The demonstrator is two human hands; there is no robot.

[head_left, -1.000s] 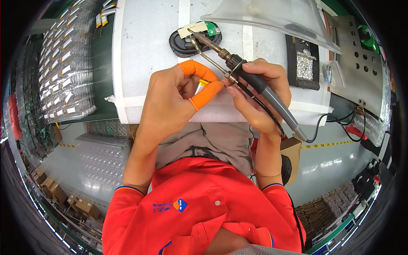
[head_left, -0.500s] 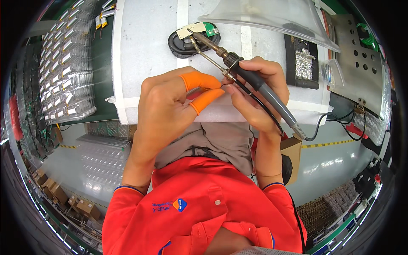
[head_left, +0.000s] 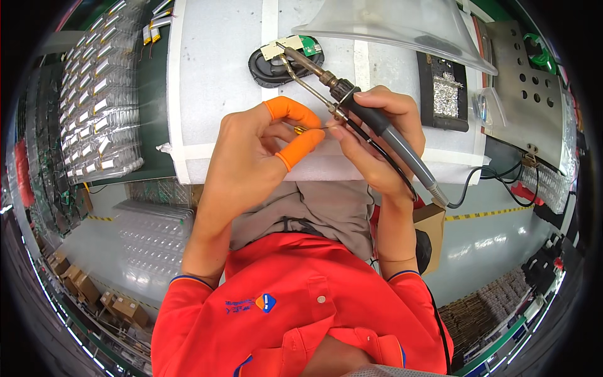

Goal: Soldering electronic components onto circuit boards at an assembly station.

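Note:
My right hand [head_left: 383,129] grips a soldering iron [head_left: 370,113] with a thin metal feed tube [head_left: 306,83] alongside. Its thumb and a finger reach toward a thin dark wire. My left hand [head_left: 251,144], orange finger cots on thumb and index finger, curls round a small yellow-gold part [head_left: 300,130] with the thin wire running rightward from it; its fingers partly hide the part. The iron's tip lies over a cream strip [head_left: 274,49] beside a green circuit board [head_left: 309,45], both on a black oval holder [head_left: 264,71].
A black tray of small silvery pieces [head_left: 446,94] lies right on the white-covered table [head_left: 213,75]. Clear plastic sheeting [head_left: 402,28] spans the far side. Stacked clear trays [head_left: 100,100] stand left, near yellow battery cells [head_left: 151,32]. The iron's cable [head_left: 483,171] loops off right.
My left hand's fingers have shifted slightly and opened wider, baring the small yellow-gold part. My right hand and the iron have hardly moved.

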